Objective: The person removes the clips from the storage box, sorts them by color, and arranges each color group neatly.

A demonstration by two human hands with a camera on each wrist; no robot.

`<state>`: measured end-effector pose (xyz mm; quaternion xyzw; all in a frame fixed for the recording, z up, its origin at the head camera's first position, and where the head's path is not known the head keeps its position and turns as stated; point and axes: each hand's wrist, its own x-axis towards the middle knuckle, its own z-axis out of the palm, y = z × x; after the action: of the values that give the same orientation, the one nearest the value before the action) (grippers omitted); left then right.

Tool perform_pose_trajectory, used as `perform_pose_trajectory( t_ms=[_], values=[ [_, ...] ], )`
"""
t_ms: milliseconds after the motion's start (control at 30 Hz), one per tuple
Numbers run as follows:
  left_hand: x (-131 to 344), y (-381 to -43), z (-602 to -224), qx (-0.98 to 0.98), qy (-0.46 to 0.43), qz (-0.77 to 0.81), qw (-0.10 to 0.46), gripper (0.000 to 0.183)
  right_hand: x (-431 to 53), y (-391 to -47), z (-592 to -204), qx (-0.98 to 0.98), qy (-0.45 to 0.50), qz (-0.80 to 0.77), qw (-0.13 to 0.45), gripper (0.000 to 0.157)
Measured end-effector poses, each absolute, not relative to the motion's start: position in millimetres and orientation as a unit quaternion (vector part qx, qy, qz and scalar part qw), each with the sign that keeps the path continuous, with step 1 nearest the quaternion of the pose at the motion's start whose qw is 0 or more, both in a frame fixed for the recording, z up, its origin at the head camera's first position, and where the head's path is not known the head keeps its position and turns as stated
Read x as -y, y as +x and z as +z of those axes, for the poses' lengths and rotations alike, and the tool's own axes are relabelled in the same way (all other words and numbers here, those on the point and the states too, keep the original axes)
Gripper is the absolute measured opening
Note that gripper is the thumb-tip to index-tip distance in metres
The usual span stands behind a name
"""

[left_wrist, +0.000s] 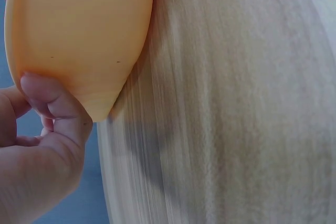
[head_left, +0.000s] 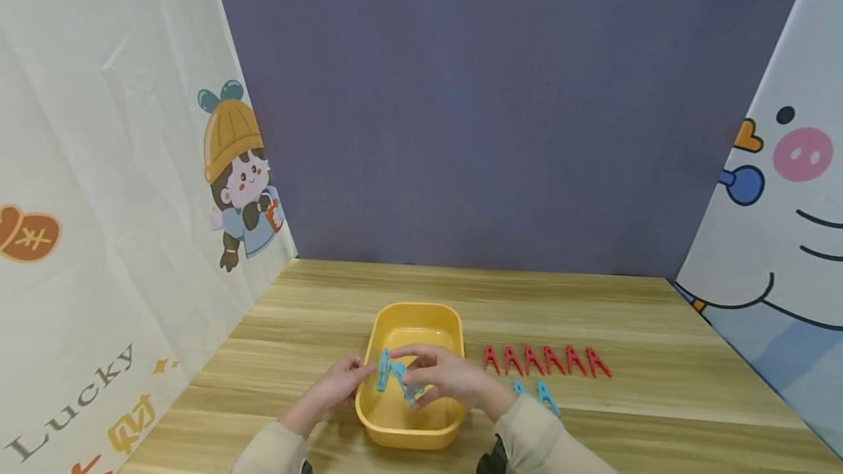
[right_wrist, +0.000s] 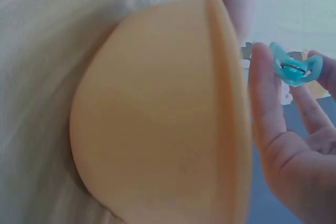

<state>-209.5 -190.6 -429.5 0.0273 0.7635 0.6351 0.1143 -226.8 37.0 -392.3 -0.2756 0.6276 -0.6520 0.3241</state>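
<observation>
A yellow plastic basin (head_left: pixel 408 439) stands on the table, and my left hand (head_left: pixel 339 386) grips its left rim between thumb and fingers. In the left wrist view the fingers (left_wrist: pixel 39 90) press against the basin's outer wall (left_wrist: pixel 84 30). My right hand (head_left: pixel 448 377) is over the basin, pinching a light-blue clothespin (right_wrist: pixel 296 72) between finger and thumb, as the right wrist view shows. Another blue clothespin (head_left: pixel 384 370) appears within the basin's left side, left of the right hand's fingertips. Part of the basin's inside is hidden behind the right hand.
Right of the basin, several red clothespins (head_left: pixel 530 359) lie in a row on the wood-grain table (head_left: pixel 658 415). Nearer me are blue clothespins (head_left: pixel 548 397), partly behind the right forearm. A dark panel (head_left: pixel 461 108) rises at the table's back, with printed cloths at both sides.
</observation>
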Motion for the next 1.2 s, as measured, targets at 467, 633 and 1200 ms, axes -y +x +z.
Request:
perform_pose_trajectory(
  t_ms=[467,633,1200],
  values=[
    [191,-210,-432,-0.763,0.015,0.637,0.107,0.023,-70,-232,-380,-0.621,-0.251,-0.684,0.289,0.05],
    [190,-210,-431,-0.763,0.014,0.637,0.109,0.022,-80,-232,-377,-0.619,-0.243,-0.692,0.282,0.051],
    [190,-211,-432,-0.758,0.02,0.642,0.113,0.021,-125,-233,-375,-0.63,-0.232,-0.695,0.259,0.048]
  ],
)
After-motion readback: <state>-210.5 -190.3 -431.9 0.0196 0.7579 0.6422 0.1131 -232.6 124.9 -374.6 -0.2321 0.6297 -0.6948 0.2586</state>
